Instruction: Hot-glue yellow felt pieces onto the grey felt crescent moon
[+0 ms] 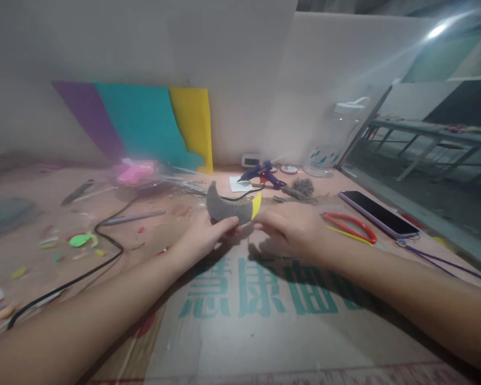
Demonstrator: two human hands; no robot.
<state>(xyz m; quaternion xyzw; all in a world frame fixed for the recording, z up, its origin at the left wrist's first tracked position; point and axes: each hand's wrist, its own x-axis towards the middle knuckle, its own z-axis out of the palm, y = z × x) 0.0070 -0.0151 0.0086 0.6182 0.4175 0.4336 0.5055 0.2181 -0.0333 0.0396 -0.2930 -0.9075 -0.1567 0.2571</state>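
Observation:
My left hand (208,235) grips a crescent-shaped piece (228,208) by its lower edge, thumb in front. Grey yarn covers most of the crescent, while its right tip shows bare yellow. Close to that tip, my right hand (288,232) is closed with its fingertips pinched together. Whatever lies between those fingertips is too small or blurred to make out. Both hands are raised above a cardboard sheet (232,342) printed with green characters. Beyond them lies a loose bundle of grey yarn (300,188).
A blue glue gun (260,172) rests at the back by a white paper (239,184). Orange-handled scissors (350,227) and a phone (377,214) lie right. A clear bottle (328,139) stands behind. Left are a black cable (112,254), a pen (134,217) and scattered scraps.

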